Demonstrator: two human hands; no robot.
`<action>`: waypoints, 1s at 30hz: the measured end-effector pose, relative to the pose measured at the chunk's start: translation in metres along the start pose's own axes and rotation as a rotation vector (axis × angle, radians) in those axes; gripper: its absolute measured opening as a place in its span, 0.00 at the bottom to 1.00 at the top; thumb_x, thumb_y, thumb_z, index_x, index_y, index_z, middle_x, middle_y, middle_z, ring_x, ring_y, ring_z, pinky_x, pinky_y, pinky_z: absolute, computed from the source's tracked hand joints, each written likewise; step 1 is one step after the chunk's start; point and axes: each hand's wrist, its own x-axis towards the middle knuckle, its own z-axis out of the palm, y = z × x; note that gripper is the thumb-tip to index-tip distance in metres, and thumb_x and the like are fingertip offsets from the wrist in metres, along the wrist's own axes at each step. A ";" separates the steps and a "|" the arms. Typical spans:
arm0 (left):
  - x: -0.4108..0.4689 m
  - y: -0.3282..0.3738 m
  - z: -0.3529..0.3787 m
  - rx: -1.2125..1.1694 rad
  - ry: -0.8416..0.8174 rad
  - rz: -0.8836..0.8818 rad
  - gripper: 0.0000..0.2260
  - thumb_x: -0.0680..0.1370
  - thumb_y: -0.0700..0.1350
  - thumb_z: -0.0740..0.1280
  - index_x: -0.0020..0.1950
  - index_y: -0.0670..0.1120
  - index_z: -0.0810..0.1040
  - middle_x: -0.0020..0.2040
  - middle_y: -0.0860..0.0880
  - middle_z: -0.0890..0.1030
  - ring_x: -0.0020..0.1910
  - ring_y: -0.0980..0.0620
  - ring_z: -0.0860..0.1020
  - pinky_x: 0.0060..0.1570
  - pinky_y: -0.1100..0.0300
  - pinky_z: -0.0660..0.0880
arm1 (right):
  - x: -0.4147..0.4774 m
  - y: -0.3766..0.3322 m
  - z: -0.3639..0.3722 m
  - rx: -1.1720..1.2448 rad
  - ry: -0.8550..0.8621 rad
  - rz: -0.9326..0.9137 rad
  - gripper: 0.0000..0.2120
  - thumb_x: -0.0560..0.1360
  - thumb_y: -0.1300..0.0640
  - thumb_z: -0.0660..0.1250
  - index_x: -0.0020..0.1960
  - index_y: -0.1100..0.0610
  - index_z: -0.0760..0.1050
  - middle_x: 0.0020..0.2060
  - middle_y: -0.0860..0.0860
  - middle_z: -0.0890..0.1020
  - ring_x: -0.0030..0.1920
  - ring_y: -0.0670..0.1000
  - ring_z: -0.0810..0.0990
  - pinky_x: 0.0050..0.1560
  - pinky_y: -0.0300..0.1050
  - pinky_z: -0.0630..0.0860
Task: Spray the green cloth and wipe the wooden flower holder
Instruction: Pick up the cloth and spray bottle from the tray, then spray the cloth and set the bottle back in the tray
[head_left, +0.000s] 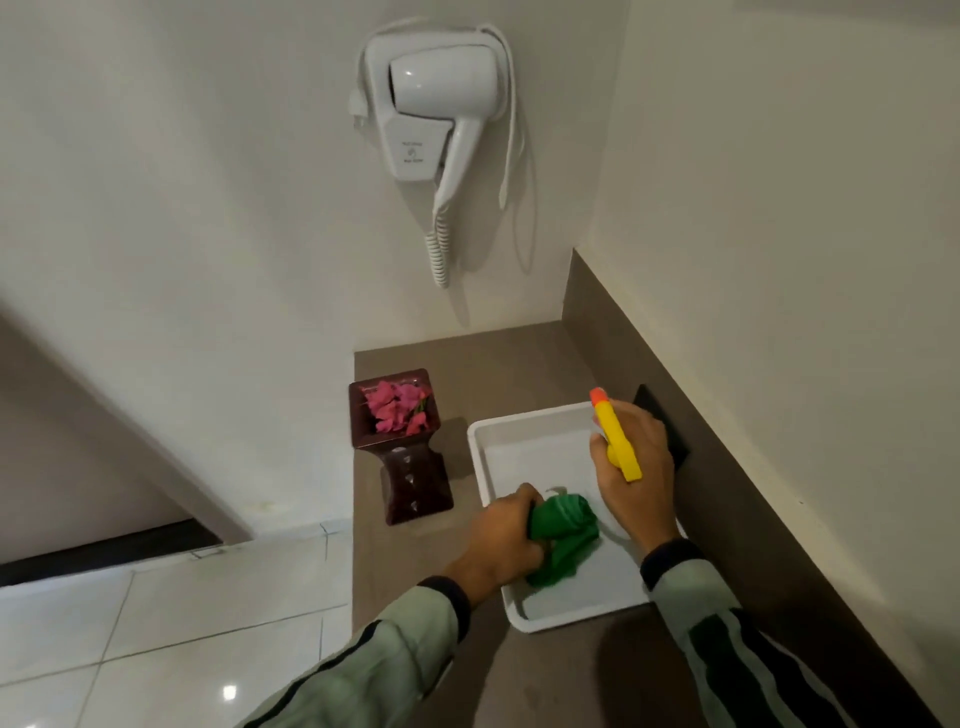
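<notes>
Fingers (511, 512) of our left hand (504, 540) are curled shut round a bunched green cloth (563, 535), pinning it inside a white tray (480, 452) on the brown counter (467, 364). Our right hand (631, 467) is wrapped tight round a spray bottle w/ a yellow head (621, 449) & an orange nozzle tip; the bottle body is hidden behind the hand, so we can't tell how full it is. The nozzle points up and away toward the wall, not at the cloth.

We judge the step in hand is the spraying, w/ wiping not yet begun. To do it well we'd tip the nozzle down so it faces the cloth, keep it close above the fabric, and keep the cloth over the tray so stray mist lands there, not on the counter. Opening out the bunched folds a bit would let more fabric get damp. Light dampening prob. suits wood better than soaking.

Containers: the tray is shallow, rectangular, and holds only the cloth as far as we see; part of its floor sits behind our hands. Just left of the tray, apart from it, stands the wooden flower holder (410, 478): dark reddish wood, square open top, narrow waist, wider base. It holds loose pink flowers (397, 408), filling the top. It stands upright at the counter's left edge, so wiping calls for a steadying hold.
</notes>
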 end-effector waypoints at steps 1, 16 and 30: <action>-0.013 -0.002 -0.009 -0.050 0.062 0.006 0.14 0.71 0.44 0.72 0.53 0.47 0.72 0.48 0.44 0.83 0.44 0.46 0.81 0.40 0.55 0.78 | -0.007 -0.008 -0.006 0.002 -0.007 -0.066 0.14 0.72 0.68 0.67 0.57 0.60 0.78 0.52 0.51 0.79 0.55 0.47 0.73 0.58 0.35 0.68; -0.205 -0.090 -0.052 -1.020 0.687 -0.503 0.15 0.71 0.38 0.76 0.56 0.45 0.81 0.50 0.45 0.87 0.46 0.48 0.86 0.38 0.58 0.83 | -0.092 -0.082 0.010 -0.094 -0.511 -0.032 0.15 0.76 0.45 0.64 0.39 0.56 0.76 0.34 0.54 0.80 0.34 0.52 0.79 0.38 0.52 0.80; -0.216 -0.078 -0.051 -1.258 0.545 -0.496 0.20 0.71 0.35 0.75 0.62 0.43 0.78 0.53 0.42 0.87 0.50 0.43 0.86 0.44 0.54 0.84 | -0.017 -0.069 -0.023 -0.129 -0.190 0.239 0.18 0.70 0.33 0.64 0.42 0.47 0.77 0.34 0.42 0.80 0.35 0.44 0.77 0.36 0.42 0.72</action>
